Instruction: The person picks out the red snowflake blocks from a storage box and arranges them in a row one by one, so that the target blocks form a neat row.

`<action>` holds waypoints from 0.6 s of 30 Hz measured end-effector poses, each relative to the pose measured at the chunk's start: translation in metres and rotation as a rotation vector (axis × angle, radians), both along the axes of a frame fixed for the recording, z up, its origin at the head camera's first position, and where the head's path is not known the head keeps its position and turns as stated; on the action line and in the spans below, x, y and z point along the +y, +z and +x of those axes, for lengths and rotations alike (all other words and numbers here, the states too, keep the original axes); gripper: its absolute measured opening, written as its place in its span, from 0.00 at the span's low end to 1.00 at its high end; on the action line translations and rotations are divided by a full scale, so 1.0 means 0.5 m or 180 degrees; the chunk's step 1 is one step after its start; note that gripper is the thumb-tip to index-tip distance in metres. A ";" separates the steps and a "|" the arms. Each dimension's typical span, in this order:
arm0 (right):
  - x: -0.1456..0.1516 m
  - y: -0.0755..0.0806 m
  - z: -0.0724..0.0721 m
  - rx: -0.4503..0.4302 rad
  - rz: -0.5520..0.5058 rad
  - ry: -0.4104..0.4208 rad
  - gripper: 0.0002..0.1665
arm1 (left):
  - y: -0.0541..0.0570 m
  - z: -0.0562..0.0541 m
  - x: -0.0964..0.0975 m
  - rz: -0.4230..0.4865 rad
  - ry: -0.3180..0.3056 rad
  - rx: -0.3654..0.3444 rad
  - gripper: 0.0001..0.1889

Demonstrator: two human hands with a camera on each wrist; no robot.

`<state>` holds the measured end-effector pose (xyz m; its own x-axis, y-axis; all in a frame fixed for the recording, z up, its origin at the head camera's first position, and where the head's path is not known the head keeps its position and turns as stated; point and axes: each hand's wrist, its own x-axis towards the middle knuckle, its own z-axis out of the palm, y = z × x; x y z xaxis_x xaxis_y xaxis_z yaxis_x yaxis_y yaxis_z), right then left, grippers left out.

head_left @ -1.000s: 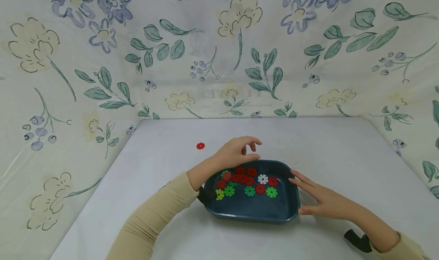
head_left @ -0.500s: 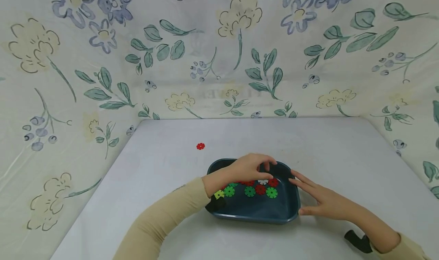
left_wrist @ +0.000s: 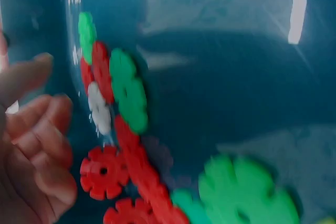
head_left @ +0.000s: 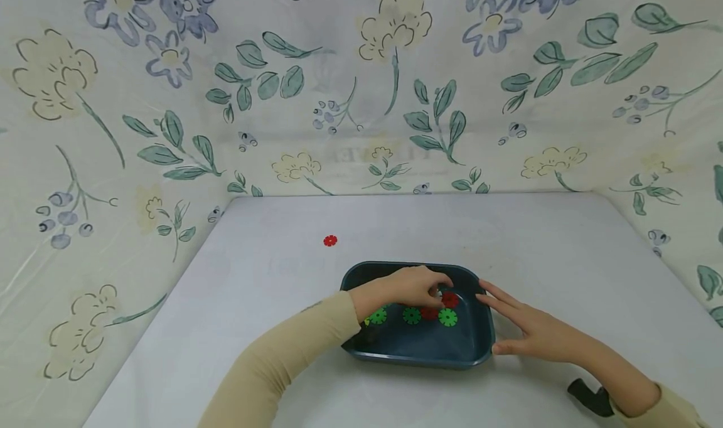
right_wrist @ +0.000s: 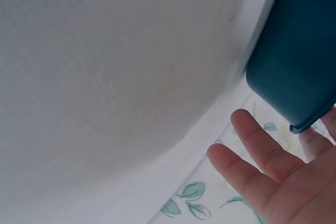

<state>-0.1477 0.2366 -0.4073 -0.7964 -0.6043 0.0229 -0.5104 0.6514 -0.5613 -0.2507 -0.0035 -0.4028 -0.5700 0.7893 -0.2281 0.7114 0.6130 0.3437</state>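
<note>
Inside a dark blue-green tray (head_left: 418, 356), my left hand (head_left: 417, 286) hovers low over the notched plastic discs, its fingers bent. The left wrist view shows that hand (left_wrist: 34, 145) beside a white disc (left_wrist: 98, 109) and a red disc (left_wrist: 104, 172), with a gap between them and the fingers. I see nothing in its grasp. Other red discs (head_left: 450, 300) and green discs (head_left: 448, 317) lie about the hand, which hides part of the pile. At the tray's right end, the fingers of my right hand (head_left: 536, 329) are spread, with fingertips on the rim.
A single red disc (head_left: 330, 241) lies on the white tabletop (head_left: 271, 252) behind the tray. Floral cloth (head_left: 339, 101) hangs at the back and sides. A black strap (head_left: 590, 398) sits by the right wrist.
My left hand has come from above the tray's back rim, moving right and then down into the tray among the discs. My right hand and the tray have stayed put.
</note>
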 end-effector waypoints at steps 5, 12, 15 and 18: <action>0.001 0.002 0.001 0.0061 0.0056 -0.0007 0.45 | -0.013 -0.007 0.017 -0.0159 0.0031 0.0114 0.22; -0.001 0.003 0.001 0.0132 -0.0008 0.0041 0.44 | -0.021 -0.012 0.028 -0.0218 0.0088 0.0172 0.20; 0.001 -0.001 0.000 0.0124 0.0006 0.0007 0.44 | -0.027 -0.012 0.031 -0.0218 0.0127 0.0165 0.19; 0.004 -0.004 -0.001 0.0141 0.0041 0.0008 0.44 | -0.033 -0.011 0.033 -0.0194 0.0145 0.0128 0.19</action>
<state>-0.1484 0.2385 -0.4095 -0.7934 -0.6067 0.0504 -0.5362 0.6572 -0.5297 -0.2561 0.0132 -0.4192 -0.6147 0.7477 -0.2512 0.6947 0.6640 0.2764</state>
